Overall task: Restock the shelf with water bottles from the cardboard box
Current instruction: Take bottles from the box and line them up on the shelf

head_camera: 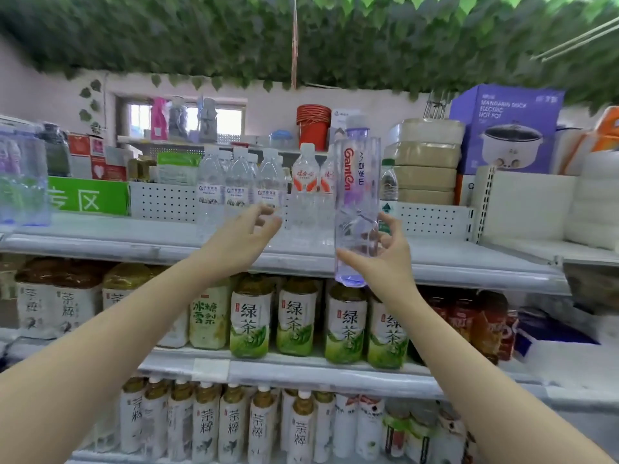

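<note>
water bottle (356, 202) upright in your right hand (385, 259), fingers wrapped round its lower half, in front of the top shelf (469, 259). left hand (248, 229) curls by the shelved bottles (237, 182), grip unclear. looks like the placing step; next, stand it beside them.

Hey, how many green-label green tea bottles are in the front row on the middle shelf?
4, in a row on the middle shelf: leftmost green tea bottle, second, third, rightmost. More may be hidden behind them.

a small shop: shelves (301, 259) of bottled drinks (296, 319), boxed goods (505, 128)
</note>
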Tool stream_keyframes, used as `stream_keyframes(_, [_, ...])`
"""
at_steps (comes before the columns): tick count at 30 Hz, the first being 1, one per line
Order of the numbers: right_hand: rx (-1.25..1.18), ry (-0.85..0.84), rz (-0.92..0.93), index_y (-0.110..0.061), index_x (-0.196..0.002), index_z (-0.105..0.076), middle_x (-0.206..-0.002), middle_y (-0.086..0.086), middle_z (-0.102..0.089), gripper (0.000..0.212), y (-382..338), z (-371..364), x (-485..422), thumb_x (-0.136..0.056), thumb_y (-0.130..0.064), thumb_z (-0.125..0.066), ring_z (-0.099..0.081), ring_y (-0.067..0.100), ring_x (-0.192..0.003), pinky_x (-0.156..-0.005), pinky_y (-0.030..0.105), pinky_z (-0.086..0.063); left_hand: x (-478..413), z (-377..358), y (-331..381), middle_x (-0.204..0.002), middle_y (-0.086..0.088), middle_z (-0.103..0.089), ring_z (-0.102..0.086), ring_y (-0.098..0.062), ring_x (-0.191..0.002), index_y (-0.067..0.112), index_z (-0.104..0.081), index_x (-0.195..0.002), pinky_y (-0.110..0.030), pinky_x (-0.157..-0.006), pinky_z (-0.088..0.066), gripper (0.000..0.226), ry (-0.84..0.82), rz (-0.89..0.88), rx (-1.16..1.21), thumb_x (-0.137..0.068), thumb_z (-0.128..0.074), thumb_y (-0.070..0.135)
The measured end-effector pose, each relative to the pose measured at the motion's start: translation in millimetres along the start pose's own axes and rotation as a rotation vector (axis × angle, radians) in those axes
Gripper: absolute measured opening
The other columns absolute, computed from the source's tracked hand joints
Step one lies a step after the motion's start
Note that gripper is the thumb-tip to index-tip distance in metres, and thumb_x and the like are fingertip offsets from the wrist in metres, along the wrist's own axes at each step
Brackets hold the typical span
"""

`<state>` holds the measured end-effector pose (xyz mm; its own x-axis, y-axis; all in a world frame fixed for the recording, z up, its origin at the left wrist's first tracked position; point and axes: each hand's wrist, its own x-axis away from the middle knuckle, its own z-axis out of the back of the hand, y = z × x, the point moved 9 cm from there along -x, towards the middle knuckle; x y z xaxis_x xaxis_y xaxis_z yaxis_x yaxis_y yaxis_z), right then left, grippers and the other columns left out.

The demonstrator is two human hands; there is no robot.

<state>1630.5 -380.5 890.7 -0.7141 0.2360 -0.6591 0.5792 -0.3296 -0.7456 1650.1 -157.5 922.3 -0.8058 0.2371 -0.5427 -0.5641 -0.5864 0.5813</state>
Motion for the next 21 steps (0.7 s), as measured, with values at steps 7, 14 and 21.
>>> stream_keyframes(7, [-0.092, -0.021, 0.022, -0.027, -0.127, -0.038, -0.104, 0.007, -0.065, 0.078, 21, 34, -72, -0.066, -0.014, -0.085, -0.068, 0.013, -0.090, -0.084, 0.028, -0.056, -39, -37, -4, -0.138, -0.005, -0.044, -0.051, -0.024, -0.115, 0.028, -0.025, -0.142, -0.033, -0.087, -0.038, 0.056, 0.009, 0.099, -0.169, -0.094, -0.046, 0.045])
stream_keyframes(14, [-0.118, -0.107, -0.014, -0.029, -0.120, -0.033, -0.110, 0.003, -0.061, 0.074, 56, 35, -130, -0.068, -0.008, -0.083, -0.063, 0.011, -0.096, -0.093, 0.037, -0.052, -62, -69, -13, -0.134, -0.002, -0.050, -0.052, -0.021, -0.116, 0.027, -0.042, -0.132, -0.040, -0.096, -0.044, 0.041, 0.002, 0.090, -0.373, -0.094, -0.047, 0.041])
stream_keyframes(21, [-0.138, -0.153, -0.108, -0.025, -0.120, -0.027, -0.120, 0.008, -0.056, 0.077, 100, 12, -166, -0.069, -0.007, -0.081, -0.059, 0.020, -0.107, -0.102, 0.043, -0.045, -82, -84, -15, -0.132, 0.004, -0.051, -0.049, -0.016, -0.117, 0.029, -0.045, -0.129, -0.038, -0.093, -0.044, 0.037, 0.015, 0.084, -0.435, -0.094, -0.048, 0.040])
